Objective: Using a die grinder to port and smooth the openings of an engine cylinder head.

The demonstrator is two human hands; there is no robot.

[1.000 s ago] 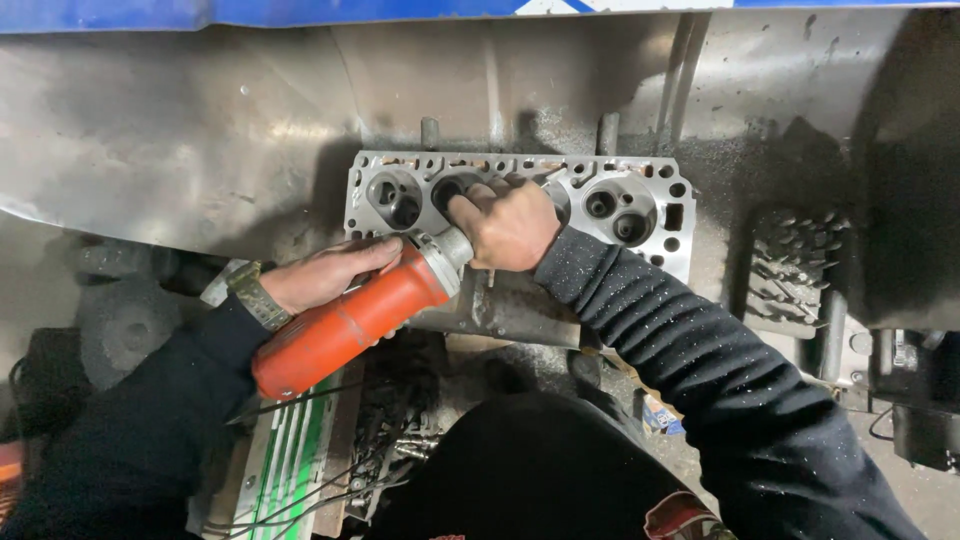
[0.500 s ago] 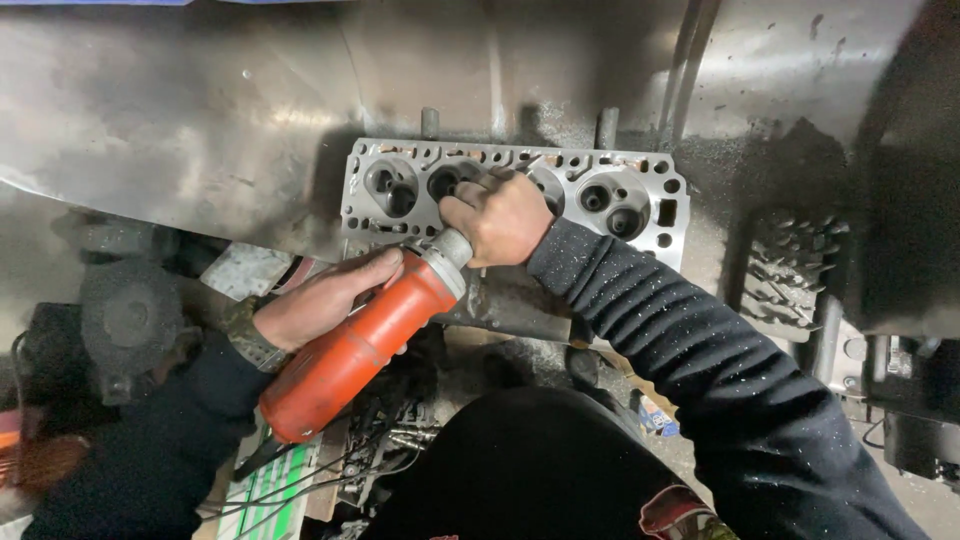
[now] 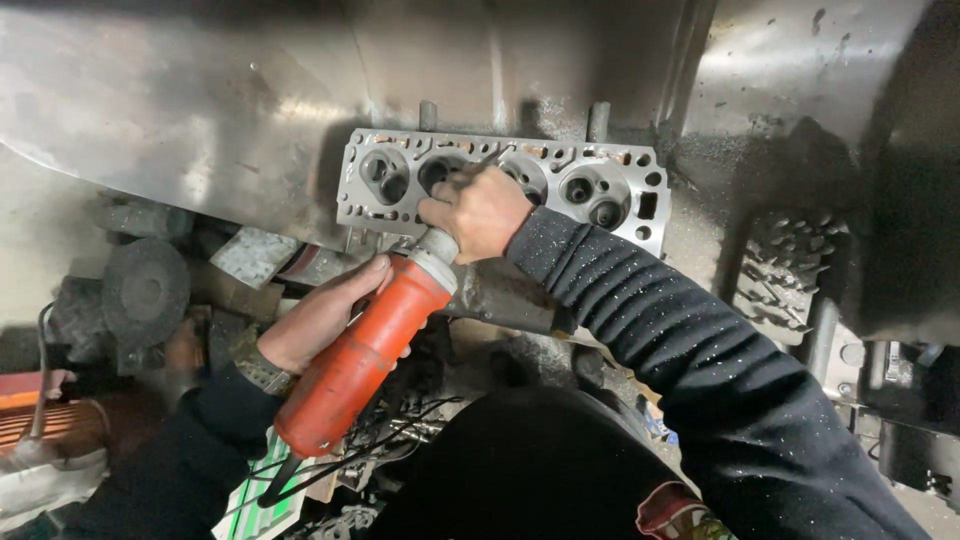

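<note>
The person leans over a metal bench (image 3: pixel 180 110) with an orange grinder (image 3: pixel 365 355) held in both hands. The left hand (image 3: pixel 325 315) is wrapped round the middle of the orange body, fingers curled over the top, a watch (image 3: pixel 262 372) at the wrist. The right hand (image 3: pixel 480 212) is closed tight on the grinder's grey nose, knuckles up, and covers the tip, so I cannot tell what bit sits in it.

The grinder slants from 7 o'clock up to 1 o'clock, its black cord (image 3: pixel 300 470) trailing off the lower end. Its nose meets the cylinder head (image 3: pixel 600 190), a grey casting that lies flat at the centre top of the view, face up, with round chambers in a row. The right hand rests over the chamber second from the left.

At 9 o'clock from the hands sits a dark round disc (image 3: pixel 145 290) among dusty scrap. At 3 o'clock stands a black block with studs (image 3: pixel 780 270). Both dark sleeves are flecked with pale grit.
</note>
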